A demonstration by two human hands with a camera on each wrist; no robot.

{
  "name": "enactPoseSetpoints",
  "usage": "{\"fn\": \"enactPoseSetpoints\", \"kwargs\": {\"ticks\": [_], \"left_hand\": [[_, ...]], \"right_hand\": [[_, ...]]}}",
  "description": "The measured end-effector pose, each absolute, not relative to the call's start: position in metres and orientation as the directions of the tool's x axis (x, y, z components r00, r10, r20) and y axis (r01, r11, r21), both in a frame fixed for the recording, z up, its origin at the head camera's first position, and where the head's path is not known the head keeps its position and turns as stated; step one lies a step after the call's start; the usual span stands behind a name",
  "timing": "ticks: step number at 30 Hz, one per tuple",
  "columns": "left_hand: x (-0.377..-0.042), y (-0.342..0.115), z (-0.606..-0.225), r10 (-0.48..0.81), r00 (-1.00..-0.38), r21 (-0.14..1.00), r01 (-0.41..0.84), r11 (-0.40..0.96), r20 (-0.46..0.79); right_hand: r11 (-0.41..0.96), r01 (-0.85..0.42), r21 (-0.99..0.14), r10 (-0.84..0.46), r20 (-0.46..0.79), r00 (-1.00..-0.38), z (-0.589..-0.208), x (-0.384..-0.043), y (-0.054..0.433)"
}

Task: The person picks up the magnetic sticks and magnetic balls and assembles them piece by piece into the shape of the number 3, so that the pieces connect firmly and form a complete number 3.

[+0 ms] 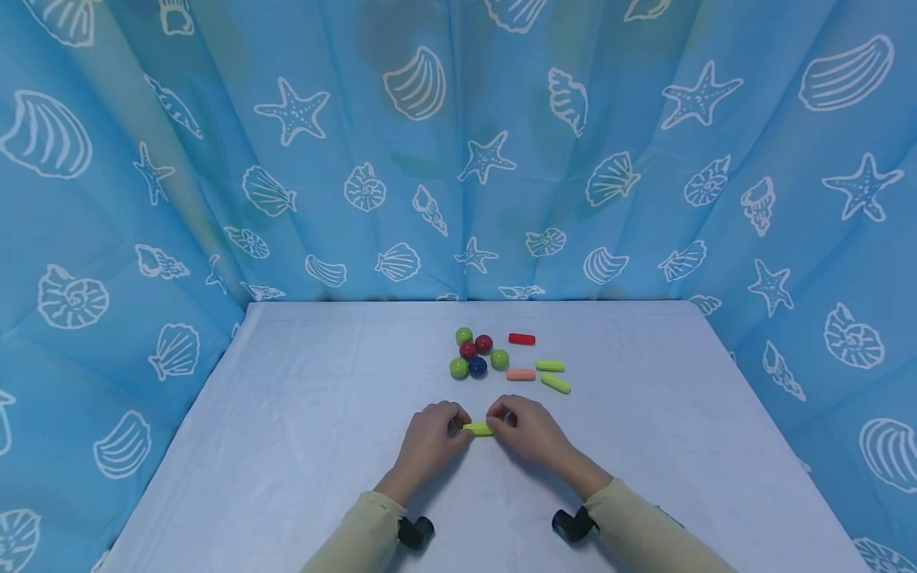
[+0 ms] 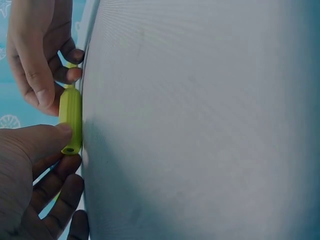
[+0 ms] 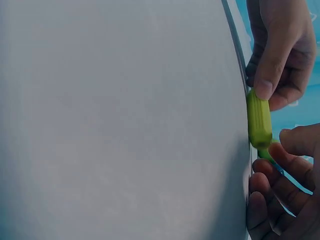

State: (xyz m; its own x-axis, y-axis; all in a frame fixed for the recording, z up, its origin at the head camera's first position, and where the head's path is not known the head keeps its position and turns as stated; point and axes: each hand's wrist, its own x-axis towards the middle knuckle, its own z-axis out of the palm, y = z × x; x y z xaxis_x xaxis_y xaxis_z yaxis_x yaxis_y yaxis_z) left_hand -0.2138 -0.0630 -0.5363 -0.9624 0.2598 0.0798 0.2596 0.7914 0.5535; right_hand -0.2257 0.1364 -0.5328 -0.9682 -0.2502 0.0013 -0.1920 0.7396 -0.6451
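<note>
A ribbed yellow-green stick (image 1: 478,429) lies low at the table surface, between the two hands. My left hand (image 1: 430,434) pinches one end of it between thumb and forefinger; in the left wrist view a small hole shows in the end face of the stick (image 2: 73,110). At the opposite end is my right hand (image 1: 530,430), its fingers loosely bent. From the right wrist, the right thumb (image 3: 295,140) stands apart from the stick (image 3: 259,120), while the forefinger is right by its tip.
Beyond the hands sits a cluster of green, dark red and blue balls (image 1: 478,367). To its right lie a red stick (image 1: 521,339), a salmon stick (image 1: 520,375) and two yellow-green sticks (image 1: 550,366). A blue shell-print curtain (image 1: 444,159) surrounds the white table (image 1: 286,446).
</note>
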Motion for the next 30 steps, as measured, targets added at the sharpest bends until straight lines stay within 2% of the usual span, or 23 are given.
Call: {"fn": "enactPoseSetpoints", "kwargs": {"ticks": [12, 20, 30], "left_hand": [[-0.213, -0.063, -0.536, 0.249, -0.965, 0.565, 0.248, 0.787, 0.078], [-0.215, -0.064, -0.538, 0.256, -0.962, 0.574, 0.263, 0.775, 0.095], [-0.215, -0.064, -0.538, 0.264, -0.958, 0.569, 0.278, 0.774, 0.109]], "right_hand": [[0.741, -0.110, -0.662, -0.142, 0.005, -0.990, -0.535, -0.254, 0.137], [0.739, -0.105, -0.666, -0.125, 0.018, -0.992, -0.538, -0.275, 0.131], [0.749, -0.096, -0.656, -0.094, 0.038, -0.995, -0.532, -0.285, 0.119]]}}
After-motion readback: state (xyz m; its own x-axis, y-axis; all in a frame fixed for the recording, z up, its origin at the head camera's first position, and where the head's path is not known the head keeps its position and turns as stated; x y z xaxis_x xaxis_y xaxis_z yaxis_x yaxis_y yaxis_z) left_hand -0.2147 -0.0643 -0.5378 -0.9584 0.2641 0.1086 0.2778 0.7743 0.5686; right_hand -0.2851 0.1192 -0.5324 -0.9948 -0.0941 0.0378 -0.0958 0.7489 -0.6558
